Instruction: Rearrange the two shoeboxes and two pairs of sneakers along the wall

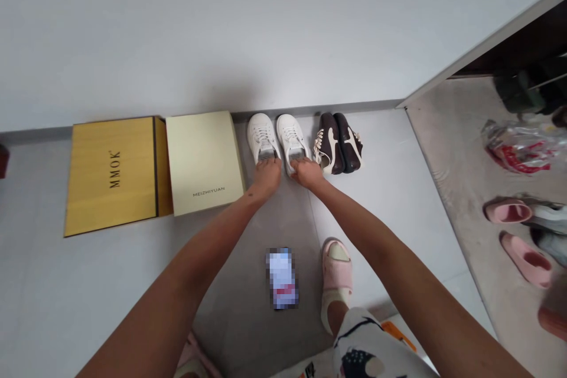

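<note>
Two white sneakers (291, 131) stand side by side on the grey floor, toes against the wall. My left hand (267, 177) grips the heel of the left white sneaker (261, 132), fingers curled into its opening. Closed on the heel of the right one is my right hand (307, 171). A pair of dark brown shoes (329, 144) with cream trim and laces stands just right of my right hand, soles pressed together.
A yellow box (110, 177) marked MMOK and a cream box (201, 159) marked MEIZHIYUAN lie to the left. A phone (282, 277) with a blurred screen lies between my arms. Pink slippers (525, 260) and a plastic bag (522, 147) are beyond the doorway at right.
</note>
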The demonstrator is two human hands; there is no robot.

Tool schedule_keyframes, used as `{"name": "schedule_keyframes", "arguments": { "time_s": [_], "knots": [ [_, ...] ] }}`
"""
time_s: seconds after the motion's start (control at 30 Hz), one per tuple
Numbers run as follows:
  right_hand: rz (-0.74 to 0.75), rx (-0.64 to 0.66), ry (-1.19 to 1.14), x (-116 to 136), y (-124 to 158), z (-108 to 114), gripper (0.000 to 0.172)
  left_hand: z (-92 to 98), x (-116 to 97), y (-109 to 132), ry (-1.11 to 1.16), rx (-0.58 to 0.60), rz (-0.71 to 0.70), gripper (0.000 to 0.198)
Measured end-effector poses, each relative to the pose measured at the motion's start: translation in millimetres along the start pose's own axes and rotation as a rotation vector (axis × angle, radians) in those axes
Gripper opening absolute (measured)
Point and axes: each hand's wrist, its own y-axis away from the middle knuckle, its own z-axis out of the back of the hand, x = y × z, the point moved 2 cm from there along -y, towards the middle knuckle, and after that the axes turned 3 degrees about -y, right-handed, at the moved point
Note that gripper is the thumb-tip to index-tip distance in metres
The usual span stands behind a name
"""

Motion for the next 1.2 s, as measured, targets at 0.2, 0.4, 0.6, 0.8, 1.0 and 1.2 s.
{"name": "schedule_keyframes", "arguments": {
  "time_s": [0.2, 0.4, 0.6, 0.8, 1.0, 1.2],
  "knots": [
    [0.019, 0.007, -0.010, 5, -4, -1, 0.030, -3.7, 4, 1, -0.059, 0.005, -0.007, 0.030],
    [-0.022, 0.024, -0.049, 11, -8, -8, 0.031, -8.0, 10, 9, -0.057, 0.037, 0.008, 0.031],
    [-0.015, -0.115, -0.223, 2, -4, -6, 0.034, -4.3, 18, 14, -0.081, 0.027, 0.030, 0.029],
    [-0.067, -0.491, -0.532, -72, 34, -3, 0.038, 6.1, -11, 27, -0.044, -0.107, -0.133, 0.042],
    [-0.646, -0.503, -0.749, -194, 79, -21, 0.073, -32.2, -90, 15, 0.233, 0.043, -0.291, 0.056],
    [-0.603, -0.371, -0.928, -221, 71, -44, 0.050, -79.8, -150, -53, 0.346, 0.088, 0.168, 0.053]
  ]
}}
